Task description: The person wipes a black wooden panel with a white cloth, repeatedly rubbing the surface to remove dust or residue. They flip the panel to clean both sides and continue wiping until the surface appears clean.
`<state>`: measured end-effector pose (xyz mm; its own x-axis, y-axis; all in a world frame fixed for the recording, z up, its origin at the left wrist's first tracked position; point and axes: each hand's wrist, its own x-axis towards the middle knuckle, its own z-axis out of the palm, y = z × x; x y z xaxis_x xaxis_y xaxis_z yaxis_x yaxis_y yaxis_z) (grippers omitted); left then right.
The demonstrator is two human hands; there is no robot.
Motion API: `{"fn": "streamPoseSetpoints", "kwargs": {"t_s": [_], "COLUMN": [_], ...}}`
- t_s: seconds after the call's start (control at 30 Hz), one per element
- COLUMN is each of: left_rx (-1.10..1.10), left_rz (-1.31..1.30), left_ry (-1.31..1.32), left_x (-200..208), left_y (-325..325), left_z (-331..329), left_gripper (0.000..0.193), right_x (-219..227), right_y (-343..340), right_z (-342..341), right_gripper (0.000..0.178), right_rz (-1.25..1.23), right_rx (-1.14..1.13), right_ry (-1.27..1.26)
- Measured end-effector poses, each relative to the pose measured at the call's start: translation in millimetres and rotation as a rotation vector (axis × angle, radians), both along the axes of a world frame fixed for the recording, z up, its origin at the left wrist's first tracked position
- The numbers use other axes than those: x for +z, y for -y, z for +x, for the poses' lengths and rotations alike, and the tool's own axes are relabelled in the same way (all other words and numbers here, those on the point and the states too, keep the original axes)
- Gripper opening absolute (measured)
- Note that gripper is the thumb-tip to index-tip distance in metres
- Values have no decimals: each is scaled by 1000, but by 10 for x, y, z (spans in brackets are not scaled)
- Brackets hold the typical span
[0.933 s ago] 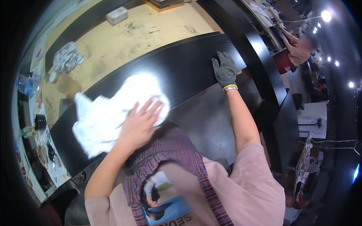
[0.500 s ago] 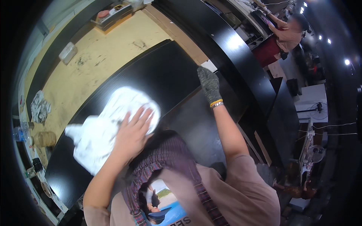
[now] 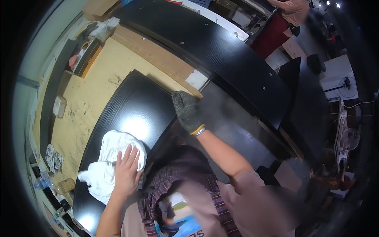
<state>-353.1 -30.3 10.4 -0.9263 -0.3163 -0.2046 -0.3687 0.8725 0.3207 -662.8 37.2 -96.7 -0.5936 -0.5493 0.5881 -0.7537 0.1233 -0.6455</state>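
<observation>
My bare left hand (image 3: 127, 170) lies flat with fingers spread on a crumpled white cloth (image 3: 103, 177), pressing it against a glossy black board (image 3: 132, 100). One long side of this board is curved, and its surface shows wood grain. The cloth covers part of the nearer half. At the far right corner, my right hand (image 3: 187, 110), in a dark grey knit glove with a yellow cuff, is closed over the board's edge. Its thumb is hidden.
The board overlies a stained yellowish worktop (image 3: 92, 98). Beyond it lie a cardboard strip (image 3: 158, 53) and long black panels (image 3: 213, 47). A toolbox (image 3: 85, 59), a wrapped white block (image 3: 59, 106), a crumpled rag (image 3: 53, 158) and bottles (image 3: 45, 181) line the left. Another person (image 3: 276, 27) stands at the upper right.
The view has turned, shifting the worktop and both hands leftward in it. My left hand and the cloth are farther down the board, toward its near end. My right hand stays at the corner.
</observation>
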Motion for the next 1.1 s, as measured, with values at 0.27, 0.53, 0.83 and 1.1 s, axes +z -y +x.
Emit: {"fn": "streamPoseSetpoints", "kwargs": {"t_s": [0.27,0.53,0.83,1.1], "left_rx": [128,201,151,180], "left_rz": [-168,-128,-178,-285], "left_ry": [-120,-63,-192,-321], "left_x": [-189,-193,-306,-426], "left_y": [1100,872,1140,1579], "left_z": [-1817,-753,-1384,-1872], "left_gripper": [68,61,63,36], "right_x": [-6,30,-135,-532], "right_y": [147,134,135,365], "right_z": [21,126,105,180], "right_gripper": [23,23,26,21], "right_rz": [66,36,-105,-446], "right_rx": [31,-48,-11,-17], "right_ry": [362,349,676,660]}}
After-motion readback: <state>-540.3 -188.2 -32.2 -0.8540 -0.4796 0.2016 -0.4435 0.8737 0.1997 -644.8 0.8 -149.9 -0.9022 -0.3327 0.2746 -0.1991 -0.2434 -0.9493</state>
